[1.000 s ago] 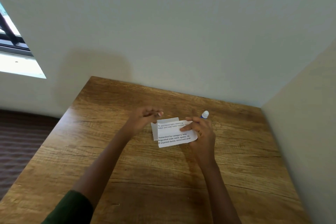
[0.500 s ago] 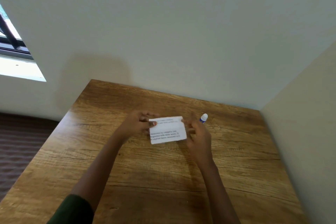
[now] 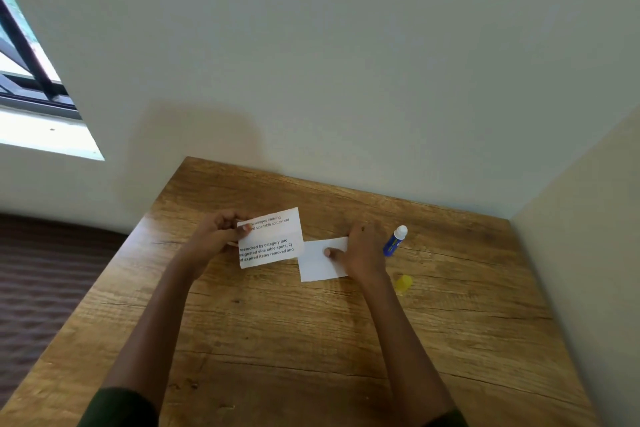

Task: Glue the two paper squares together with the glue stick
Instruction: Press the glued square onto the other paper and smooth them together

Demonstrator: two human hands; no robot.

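Left hand [image 3: 216, 234] pinches the printed paper square [image 3: 269, 237] by its edge, while the right hand [image 3: 363, 251] presses the blank paper square [image 3: 320, 262] against the table [image 3: 311, 340], fingers relaxed.

Your left hand [image 3: 214, 236] and right hand [image 3: 363, 251] are bare, as are the left forearm [image 3: 156, 315] and right forearm [image 3: 401, 333]. You wear a dark green top. Its left sleeve [image 3: 117, 407] shows as a broad, soft fold at the bottom edge, and only a sliver of the right sleeve [image 3: 446, 420] shows.
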